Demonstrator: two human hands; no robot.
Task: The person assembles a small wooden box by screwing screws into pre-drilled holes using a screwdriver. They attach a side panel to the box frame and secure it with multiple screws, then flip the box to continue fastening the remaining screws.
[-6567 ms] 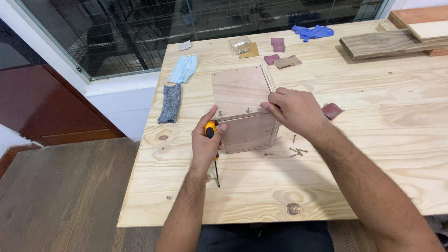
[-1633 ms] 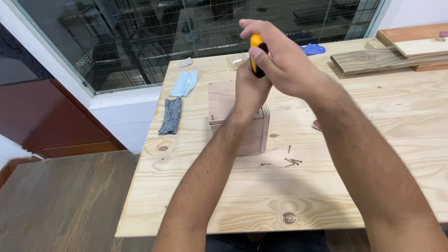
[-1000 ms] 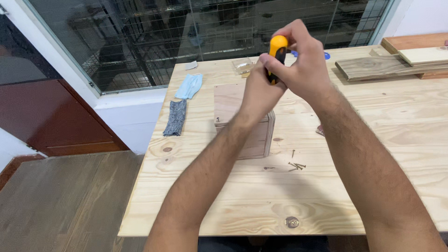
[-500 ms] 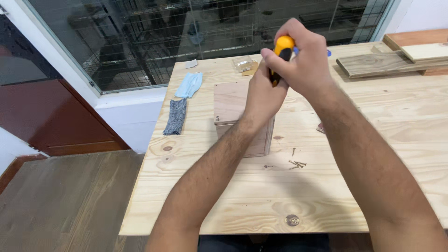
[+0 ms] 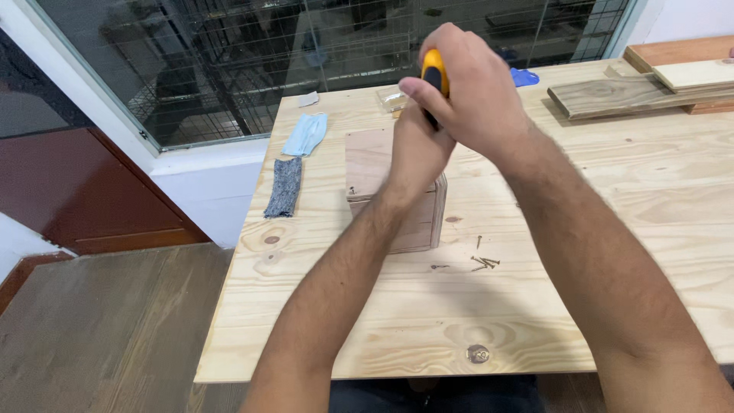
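Head view: both hands up over the wooden box [image 5: 386, 195], which sits on the pine bench [image 5: 581, 306] near its middle-left. Right hand [image 5: 470, 92] is wrapped tight around the yellow-and-black handle of a screwdriver [image 5: 434, 73], fist closed, handle end poking out at the top. Shaft and tip are hidden behind the hands, can't tell where the tip lands. Left hand [image 5: 417, 149] sits just below the right one, fingers curled in around the lower part of the tool, directly above the box's top edge; whether it touches the box can't be told.

Box is plain light wood, standing on the bench, one side panel facing the camera.

Around it: small scatter of loose screws [image 5: 483, 262] on the bench just right of the box. Left of the box, a grey cloth strip [image 5: 284, 187] and a light blue face mask [image 5: 306, 134] near the bench's left edge. Small clear plastic container [image 5: 391, 98] behind the hands. Stack of wood planks [image 5: 642, 84] at the far right corner, blue object [image 5: 524, 76] beside it
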